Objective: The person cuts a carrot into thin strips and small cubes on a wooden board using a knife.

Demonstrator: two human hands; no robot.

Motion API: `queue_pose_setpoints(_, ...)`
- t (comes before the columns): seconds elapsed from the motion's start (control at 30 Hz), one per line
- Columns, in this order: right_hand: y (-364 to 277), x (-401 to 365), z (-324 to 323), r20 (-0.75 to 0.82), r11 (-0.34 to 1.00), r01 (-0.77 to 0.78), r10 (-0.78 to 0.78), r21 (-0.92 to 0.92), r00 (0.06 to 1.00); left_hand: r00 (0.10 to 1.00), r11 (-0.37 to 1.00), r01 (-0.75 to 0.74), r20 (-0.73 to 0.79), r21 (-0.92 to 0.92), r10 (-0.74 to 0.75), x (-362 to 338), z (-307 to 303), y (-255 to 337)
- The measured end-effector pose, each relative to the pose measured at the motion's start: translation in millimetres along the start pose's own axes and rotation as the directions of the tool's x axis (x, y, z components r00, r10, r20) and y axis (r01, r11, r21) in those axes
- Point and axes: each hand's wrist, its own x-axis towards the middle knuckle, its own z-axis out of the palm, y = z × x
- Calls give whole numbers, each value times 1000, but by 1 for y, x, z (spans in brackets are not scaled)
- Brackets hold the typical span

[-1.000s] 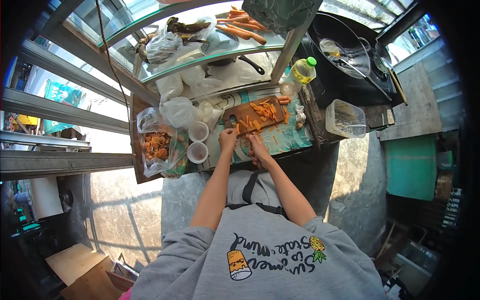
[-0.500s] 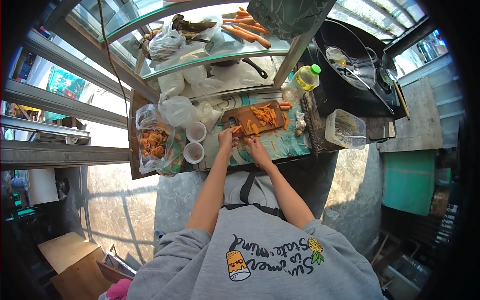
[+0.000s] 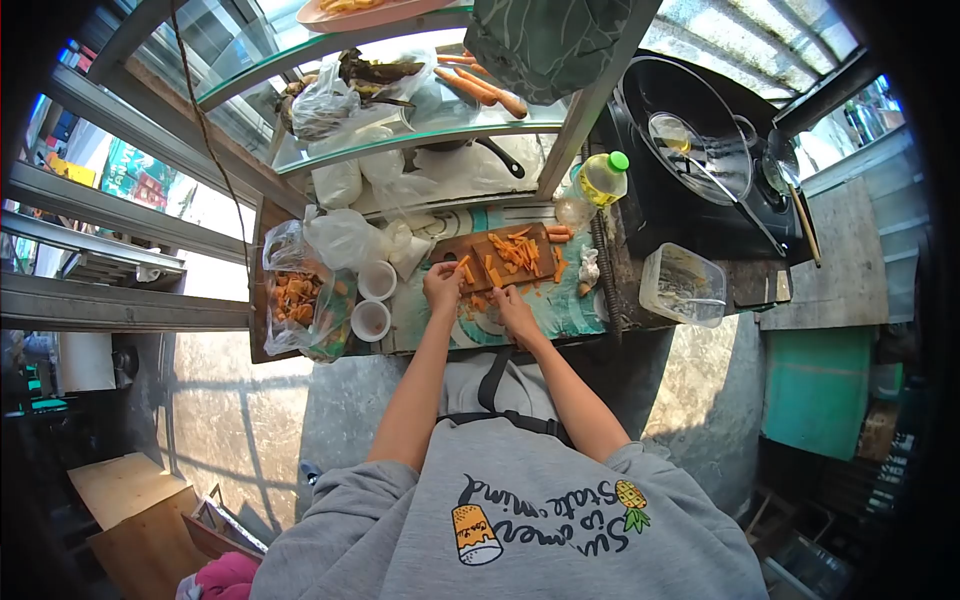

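Note:
My left hand [image 3: 442, 288] is closed on a piece of carrot [image 3: 465, 268] at the left end of a brown cutting board [image 3: 483, 250]. Close to the board's front edge, my right hand [image 3: 515, 312] has its fingers pressed together; what it holds is too small to make out. Cut carrot strips [image 3: 517, 252] lie heaped on the board, and a few larger pieces rest between the hands. Small orange bits are scattered on the green patterned cover [image 3: 580, 312] around the board.
Left of the board stand two plastic cups [image 3: 371, 320] and a clear bag of orange pieces [image 3: 297, 298]. To the right are a garlic bulb [image 3: 590, 262], a plastic tub [image 3: 683, 286], a green-capped bottle [image 3: 603, 180] and a large wok [image 3: 690, 130]. Whole carrots [image 3: 480, 84] lie on the glass shelf.
The view has shifted slightly, bringing a pink tray in at the top. My left hand has lifted the carrot piece a little more upright; my right hand stays near the board's front edge.

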Motion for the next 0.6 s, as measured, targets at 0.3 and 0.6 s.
queue_pose_setpoints(0.3, -3, 8, -19, 115, 1000, -16, 17, -14, 993, 852, 480, -454, 209, 751, 480, -34, 9, -6)
queue_pose_setpoints(0.6, 5, 9, -33, 260, 1000, 4, 1, -17, 966, 819, 459, -474, 185, 751, 543, -46, 16, -11)
